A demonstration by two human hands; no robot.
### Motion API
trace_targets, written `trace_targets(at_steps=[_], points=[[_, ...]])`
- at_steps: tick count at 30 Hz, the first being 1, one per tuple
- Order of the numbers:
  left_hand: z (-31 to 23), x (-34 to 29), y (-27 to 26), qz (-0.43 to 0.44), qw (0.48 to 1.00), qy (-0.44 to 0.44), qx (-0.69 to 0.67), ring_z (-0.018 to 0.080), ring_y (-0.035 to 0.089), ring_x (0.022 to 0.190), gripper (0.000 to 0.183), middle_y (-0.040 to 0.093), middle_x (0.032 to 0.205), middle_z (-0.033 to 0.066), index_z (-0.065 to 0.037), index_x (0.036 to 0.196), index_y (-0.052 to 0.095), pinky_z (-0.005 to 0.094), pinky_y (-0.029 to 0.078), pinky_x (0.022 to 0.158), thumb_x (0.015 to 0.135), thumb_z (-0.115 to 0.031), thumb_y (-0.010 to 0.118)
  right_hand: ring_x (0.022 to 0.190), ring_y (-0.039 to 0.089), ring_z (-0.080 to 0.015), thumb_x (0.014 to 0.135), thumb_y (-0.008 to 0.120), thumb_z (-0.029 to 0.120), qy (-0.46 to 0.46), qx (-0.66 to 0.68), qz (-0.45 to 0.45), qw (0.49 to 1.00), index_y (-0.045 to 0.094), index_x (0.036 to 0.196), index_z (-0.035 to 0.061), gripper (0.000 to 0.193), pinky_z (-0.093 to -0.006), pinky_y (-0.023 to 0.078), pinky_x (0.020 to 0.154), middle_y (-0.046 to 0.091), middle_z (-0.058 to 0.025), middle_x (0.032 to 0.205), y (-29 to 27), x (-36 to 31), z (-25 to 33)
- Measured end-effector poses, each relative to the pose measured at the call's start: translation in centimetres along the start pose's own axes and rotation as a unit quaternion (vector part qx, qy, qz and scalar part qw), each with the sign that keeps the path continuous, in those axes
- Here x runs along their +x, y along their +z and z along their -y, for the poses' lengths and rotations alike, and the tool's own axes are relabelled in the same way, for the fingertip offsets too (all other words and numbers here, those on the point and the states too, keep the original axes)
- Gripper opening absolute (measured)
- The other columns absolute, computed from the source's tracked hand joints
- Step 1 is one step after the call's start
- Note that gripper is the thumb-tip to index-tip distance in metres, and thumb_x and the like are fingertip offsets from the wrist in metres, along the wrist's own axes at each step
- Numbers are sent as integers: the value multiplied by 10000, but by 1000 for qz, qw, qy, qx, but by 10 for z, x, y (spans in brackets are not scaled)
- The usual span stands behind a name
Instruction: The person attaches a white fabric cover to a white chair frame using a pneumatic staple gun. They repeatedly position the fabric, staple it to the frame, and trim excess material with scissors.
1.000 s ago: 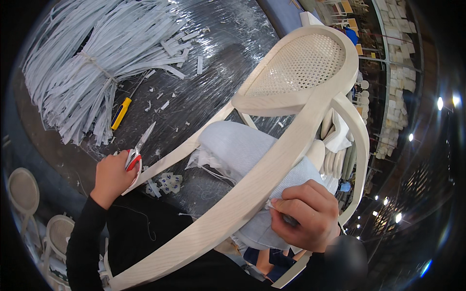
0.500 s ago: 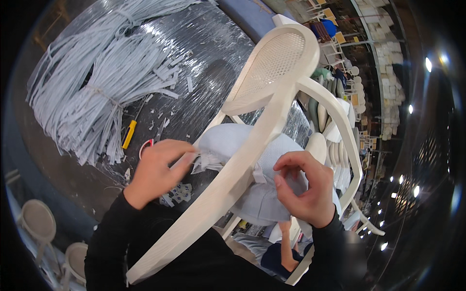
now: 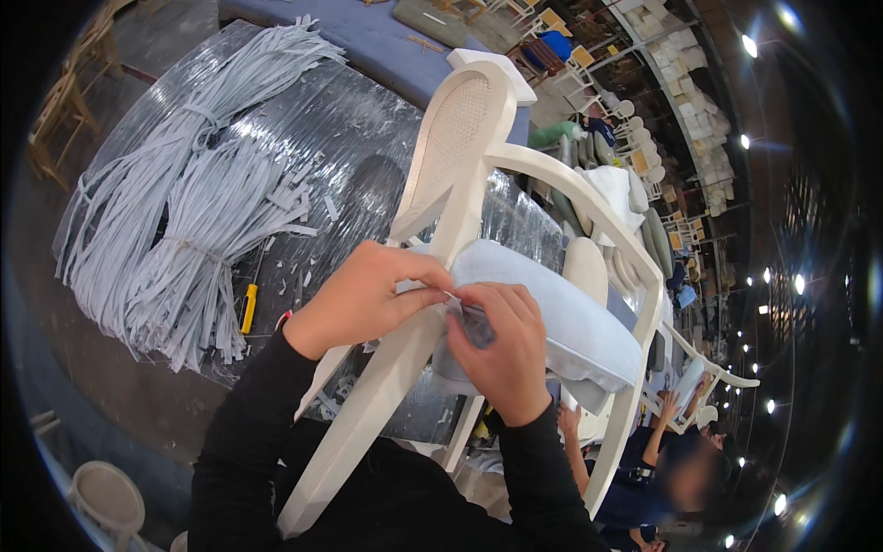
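Note:
A cream wooden armchair frame (image 3: 386, 419) with a woven mesh back (image 3: 451, 133) lies tipped on its side before me. A light-blue fabric seat cushion (image 3: 561, 317) sits inside the frame. Coming across the frame rail, my left hand (image 3: 363, 294) pinches a small whitish strip (image 3: 452, 298) between thumb and forefinger. My right hand (image 3: 506, 345) meets it from the other side, beside the cushion, its thumb and fingertips closed at the same bit. The strip's far end is hidden behind the fingers.
Bundles of pale grey strips (image 3: 184, 248) spread over the plastic-wrapped table (image 3: 368, 120) at left. Near them lies a tool with a yellow handle (image 3: 248, 308). Co-workers (image 3: 635, 469) are at the lower right, by another chair. A stool (image 3: 108, 495) stands at lower left.
My hands, apart before on either side of the frame rail, have come together at the rail. The chair has shifted and turned in view, with more of the cushion showing.

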State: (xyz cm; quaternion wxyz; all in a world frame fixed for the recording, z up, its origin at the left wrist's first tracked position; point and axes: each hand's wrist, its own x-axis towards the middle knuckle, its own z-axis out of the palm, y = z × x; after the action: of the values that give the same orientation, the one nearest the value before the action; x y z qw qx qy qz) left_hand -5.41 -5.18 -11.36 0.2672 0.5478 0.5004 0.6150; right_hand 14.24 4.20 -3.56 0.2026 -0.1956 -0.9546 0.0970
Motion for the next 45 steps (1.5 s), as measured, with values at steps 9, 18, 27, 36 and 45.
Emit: trace_targets(at_steps=[9, 18, 27, 36, 45], points=[[-7, -14, 12, -76, 993, -87, -28, 166, 808, 836, 145, 851, 934, 128, -15, 1074, 862, 312, 592, 772, 940, -64, 838, 923, 685, -343, 863, 835, 93, -23, -24, 18, 999, 798, 1048, 93, 189, -467, 529, 832, 764, -70, 1009, -2, 8, -2], [3, -16, 12, -78, 997, 10, -16, 308, 790, 1091, 133, 840, 1119, 130, -31, 1069, 851, 404, 587, 1003, 954, -94, 835, 920, 697, -314, 841, 838, 86, -24, -31, -23, 999, 778, 996, 113, 168, -458, 531, 818, 760, -45, 995, 5, 3, -5], [22, 8, 3, -14, 999, 17, 44, 329, 624, 1413, 234, 724, 1458, 91, -104, 1080, 867, 469, 467, 1216, 877, -195, 941, 940, 696, -290, 821, 822, 87, -28, -30, -24, 999, 782, 1043, 126, 229, -439, 524, 817, 754, -29, 1020, 3, 4, -6], [25, 9, -3, -5, 998, 24, 59, 339, 606, 1428, 305, 692, 1483, 90, -109, 1072, 848, 475, 476, 1205, 817, -208, 982, 940, 678, -296, 828, 798, 86, -20, -30, -9, 999, 771, 1046, 108, 221, -444, 511, 823, 731, -39, 1014, 2, 4, -5], [5, 0, 5, -40, 968, 118, 218, 358, 609, 1400, 273, 700, 1449, 75, -114, 1072, 806, 489, 482, 1176, 840, -164, 940, 980, 670, -311, 859, 796, 92, -44, -23, 20, 999, 757, 1103, 101, 248, -449, 500, 855, 719, -59, 1042, -3, 4, -13]])
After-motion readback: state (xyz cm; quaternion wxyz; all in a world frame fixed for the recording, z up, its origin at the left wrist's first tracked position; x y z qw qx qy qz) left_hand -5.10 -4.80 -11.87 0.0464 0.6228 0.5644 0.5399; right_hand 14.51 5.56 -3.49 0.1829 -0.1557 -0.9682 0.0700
